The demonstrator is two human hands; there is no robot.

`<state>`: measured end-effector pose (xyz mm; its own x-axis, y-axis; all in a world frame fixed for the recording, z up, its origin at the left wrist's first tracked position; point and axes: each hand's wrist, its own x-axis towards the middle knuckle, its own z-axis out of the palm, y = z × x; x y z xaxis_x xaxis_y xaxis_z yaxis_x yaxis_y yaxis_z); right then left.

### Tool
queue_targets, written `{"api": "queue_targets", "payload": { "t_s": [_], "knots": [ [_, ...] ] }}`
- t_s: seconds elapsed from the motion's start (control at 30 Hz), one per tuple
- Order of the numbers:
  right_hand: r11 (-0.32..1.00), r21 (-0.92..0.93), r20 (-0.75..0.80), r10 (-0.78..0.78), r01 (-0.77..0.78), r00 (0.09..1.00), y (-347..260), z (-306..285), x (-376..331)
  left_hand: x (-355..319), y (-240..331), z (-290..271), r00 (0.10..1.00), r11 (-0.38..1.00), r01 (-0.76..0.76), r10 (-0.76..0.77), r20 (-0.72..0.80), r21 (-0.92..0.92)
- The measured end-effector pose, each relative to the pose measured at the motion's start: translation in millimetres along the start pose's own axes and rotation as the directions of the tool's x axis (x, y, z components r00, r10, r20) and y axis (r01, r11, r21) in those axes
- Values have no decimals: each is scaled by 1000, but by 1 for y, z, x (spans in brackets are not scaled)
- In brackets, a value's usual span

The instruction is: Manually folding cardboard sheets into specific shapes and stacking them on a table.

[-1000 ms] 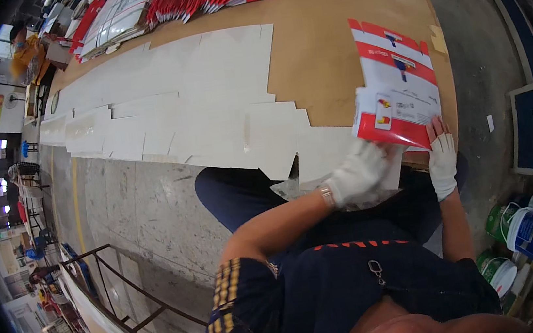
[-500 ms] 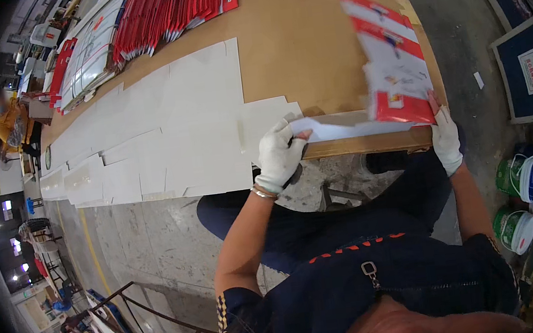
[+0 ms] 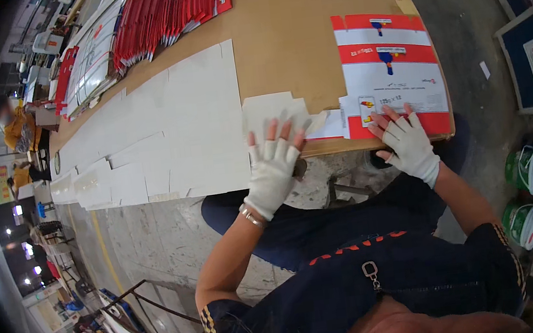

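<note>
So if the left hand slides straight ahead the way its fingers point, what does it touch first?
The left hand points up the table. Its fingertips already rest on a small white card piece; beyond that lies bare brown table, then probably the red printed stack.

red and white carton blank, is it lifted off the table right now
No, the red and white carton blank lies flat on the brown table, with the right hand pressing its near edge.

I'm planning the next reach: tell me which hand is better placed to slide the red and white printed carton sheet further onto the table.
Right. The right hand already rests with its fingers on the near edge of the red and white carton sheet. The left hand lies apart from it, on the plain white sheets at the table edge.
</note>
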<state>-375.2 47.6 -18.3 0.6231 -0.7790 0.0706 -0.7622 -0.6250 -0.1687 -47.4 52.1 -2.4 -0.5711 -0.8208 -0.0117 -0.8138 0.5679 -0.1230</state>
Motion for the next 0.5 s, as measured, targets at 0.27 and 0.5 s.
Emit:
{"api": "queue_targets", "payload": {
  "t_s": [0.27, 0.5],
  "knots": [
    [997, -16, -67, 73, -74, 995, -3, 0, -13, 10, -9, 13, 801, 699, 261, -542, -255, -666],
    [996, 20, -43, 86, -85, 995, -8, -2, -10, 60, 17, 42, 630, -163, -40, -770, 101, -986]
  ]
}}
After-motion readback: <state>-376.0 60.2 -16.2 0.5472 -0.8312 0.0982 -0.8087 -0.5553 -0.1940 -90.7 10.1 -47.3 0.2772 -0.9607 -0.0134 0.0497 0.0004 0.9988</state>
